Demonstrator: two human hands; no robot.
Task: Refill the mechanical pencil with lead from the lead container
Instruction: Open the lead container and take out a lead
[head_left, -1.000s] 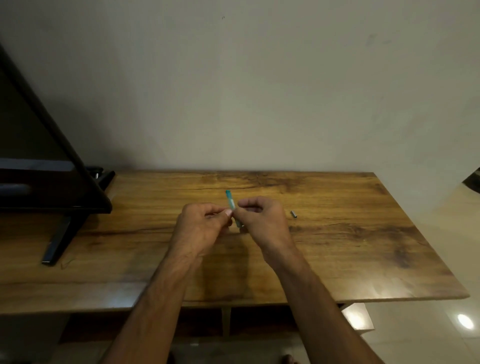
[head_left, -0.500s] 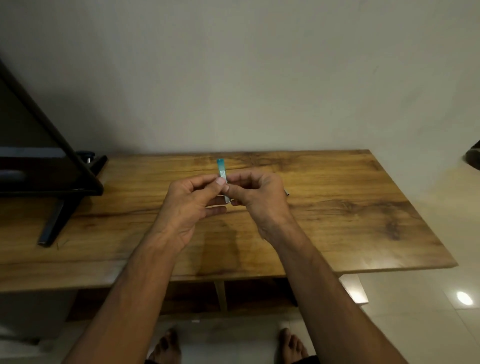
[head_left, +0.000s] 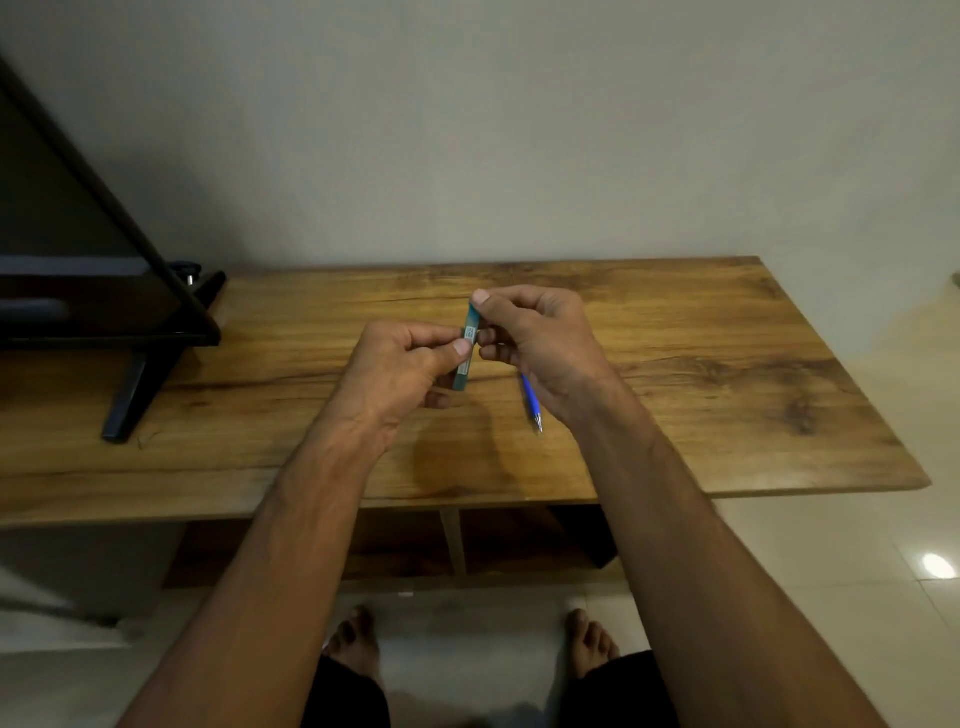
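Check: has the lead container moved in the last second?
Yes, barely: lead container now leans toward the right end of the table, not the left; still over its middle.

wooden table (head_left: 727, 389) | black screen on stand (head_left: 57, 208), table's left end | tiled floor (head_left: 831, 597)

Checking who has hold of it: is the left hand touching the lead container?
Touching. The head view shows the left hand with its thumb pressed on the side of the teal lead container, while the right hand pinches its top end.
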